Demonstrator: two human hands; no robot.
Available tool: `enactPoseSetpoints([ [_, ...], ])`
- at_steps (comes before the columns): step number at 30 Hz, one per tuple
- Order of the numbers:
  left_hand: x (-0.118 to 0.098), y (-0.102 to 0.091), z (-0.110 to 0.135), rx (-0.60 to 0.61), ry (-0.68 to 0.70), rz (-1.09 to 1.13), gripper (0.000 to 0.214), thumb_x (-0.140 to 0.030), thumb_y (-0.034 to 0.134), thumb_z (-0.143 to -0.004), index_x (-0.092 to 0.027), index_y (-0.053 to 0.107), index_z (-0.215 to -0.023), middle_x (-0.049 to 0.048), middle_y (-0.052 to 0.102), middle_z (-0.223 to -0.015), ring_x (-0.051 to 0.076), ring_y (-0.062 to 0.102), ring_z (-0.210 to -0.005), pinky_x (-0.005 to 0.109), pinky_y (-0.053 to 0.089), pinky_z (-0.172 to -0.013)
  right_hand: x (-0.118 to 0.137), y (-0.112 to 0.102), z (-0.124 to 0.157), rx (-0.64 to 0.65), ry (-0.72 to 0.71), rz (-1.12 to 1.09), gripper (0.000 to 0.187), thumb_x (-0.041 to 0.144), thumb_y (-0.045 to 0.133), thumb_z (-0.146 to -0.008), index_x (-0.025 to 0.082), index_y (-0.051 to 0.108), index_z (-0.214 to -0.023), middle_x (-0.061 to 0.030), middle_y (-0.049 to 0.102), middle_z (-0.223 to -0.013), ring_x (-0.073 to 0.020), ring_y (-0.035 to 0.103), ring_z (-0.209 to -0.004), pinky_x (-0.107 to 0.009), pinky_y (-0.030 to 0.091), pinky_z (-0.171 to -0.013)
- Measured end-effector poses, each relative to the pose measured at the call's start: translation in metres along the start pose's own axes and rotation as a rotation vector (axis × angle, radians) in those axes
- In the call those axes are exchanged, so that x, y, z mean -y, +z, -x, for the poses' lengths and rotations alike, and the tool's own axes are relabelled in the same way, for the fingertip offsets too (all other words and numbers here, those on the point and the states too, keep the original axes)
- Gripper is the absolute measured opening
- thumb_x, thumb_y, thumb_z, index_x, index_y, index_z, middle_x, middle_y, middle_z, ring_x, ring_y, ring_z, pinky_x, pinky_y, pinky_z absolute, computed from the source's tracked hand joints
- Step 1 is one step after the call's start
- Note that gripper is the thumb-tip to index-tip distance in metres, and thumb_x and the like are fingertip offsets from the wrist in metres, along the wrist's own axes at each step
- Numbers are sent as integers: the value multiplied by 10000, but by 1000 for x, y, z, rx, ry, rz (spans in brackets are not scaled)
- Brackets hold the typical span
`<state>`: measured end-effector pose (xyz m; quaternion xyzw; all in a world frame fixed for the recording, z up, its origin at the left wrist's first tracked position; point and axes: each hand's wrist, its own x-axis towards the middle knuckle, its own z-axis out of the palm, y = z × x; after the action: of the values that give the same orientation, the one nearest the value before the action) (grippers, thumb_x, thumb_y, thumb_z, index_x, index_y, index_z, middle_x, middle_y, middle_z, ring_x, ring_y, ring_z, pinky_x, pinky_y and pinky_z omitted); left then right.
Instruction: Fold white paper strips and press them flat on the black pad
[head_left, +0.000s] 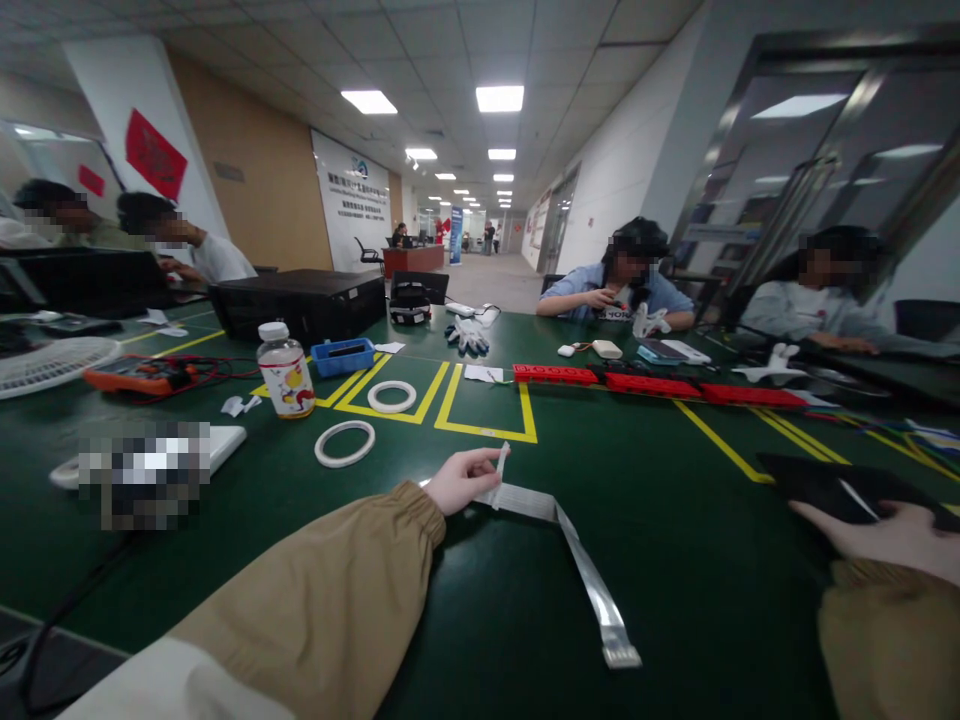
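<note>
I see my left hand (466, 480) and right hand (889, 540) bare, each emerging from a loose tan jacket sleeve (330, 600) with a gathered elastic cuff (416, 515).

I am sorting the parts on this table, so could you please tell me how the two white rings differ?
The near ring lies on plain green mat outside the yellow lines; the far ring lies inside a yellow-outlined box. The near ring sits closer to the left hand, the far ring closer to the bottle. Both are white, flat and untouched.
</note>
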<state>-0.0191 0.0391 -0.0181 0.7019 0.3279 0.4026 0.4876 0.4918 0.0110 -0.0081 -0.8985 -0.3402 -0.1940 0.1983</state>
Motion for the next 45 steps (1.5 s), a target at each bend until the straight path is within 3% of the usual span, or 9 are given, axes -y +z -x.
enactPoseSetpoints([
  [3,-1,2,1,-3,9,-43,502,-292,612,-751,-107,545,-1213,-6,532,-690,70,419,-552,199,338,-539,38,-25,22,-45,-56,4,762,706,492,-706,157,499,-1235,-287,439,-1133,-421,383,-1050,-476,208,-731],
  [8,-3,5,5,26,52,-73,542,-246,623,-747,-129,495,-1260,4,564,-750,90,488,-617,217,396,-604,113,-41,82,-194,-642,-73,608,535,598,-730,184,516,-1220,-159,462,-1191,-335,428,-1035,-412,306,-754],
  [12,-7,8,9,-54,118,-146,701,-208,618,-749,-168,308,-1377,-12,573,-760,88,490,-613,201,391,-583,170,-48,144,-117,-958,-293,701,487,682,-627,201,490,-1238,-126,477,-1191,-310,428,-1070,-411,338,-834],
  [18,-12,11,12,-137,227,-234,862,-183,563,-796,-206,-18,-1433,-39,558,-743,81,461,-580,189,370,-562,219,-57,198,110,-1109,-488,503,230,635,-672,252,552,-1168,-81,495,-1221,-264,444,-1095,-379,331,-861],
  [23,-8,10,12,-128,233,-251,817,-167,527,-810,-210,1,-1434,-35,554,-758,96,498,-637,208,397,-620,227,-49,198,285,-1143,-541,449,247,652,-687,259,574,-1129,-81,517,-1211,-268,455,-1109,-394,342,-859],
  [28,-4,9,10,-95,209,-282,819,-181,519,-813,-223,-18,-1431,-42,546,-768,95,497,-629,207,401,-608,224,-47,196,488,-1207,-654,650,448,777,-504,228,596,-1088,-96,544,-1155,-300,482,-1062,-437,366,-857],
  [35,-5,9,8,-129,183,-393,799,-173,500,-815,-201,-8,-1432,-29,556,-797,105,515,-657,221,416,-635,211,-49,186,738,-1059,-1096,339,437,484,-836,181,633,-1000,-90,572,-1105,-221,509,-1067,-375,375,-947],
  [40,-3,9,2,-163,167,-404,777,-144,510,-799,-190,63,-1432,-21,550,-794,119,534,-718,255,434,-729,202,-45,190,727,-1039,-1046,299,364,492,-808,166,618,-993,-30,589,-759,-167,555,-720,-302,448,-708],
  [45,2,12,-5,-171,155,-466,766,-138,500,-804,-181,63,-1432,-11,543,-814,123,534,-742,265,442,-751,203,-47,195,683,-1009,-1017,285,332,475,-791,160,575,-995,5,518,-676,-132,497,-611,-259,419,-607],
])
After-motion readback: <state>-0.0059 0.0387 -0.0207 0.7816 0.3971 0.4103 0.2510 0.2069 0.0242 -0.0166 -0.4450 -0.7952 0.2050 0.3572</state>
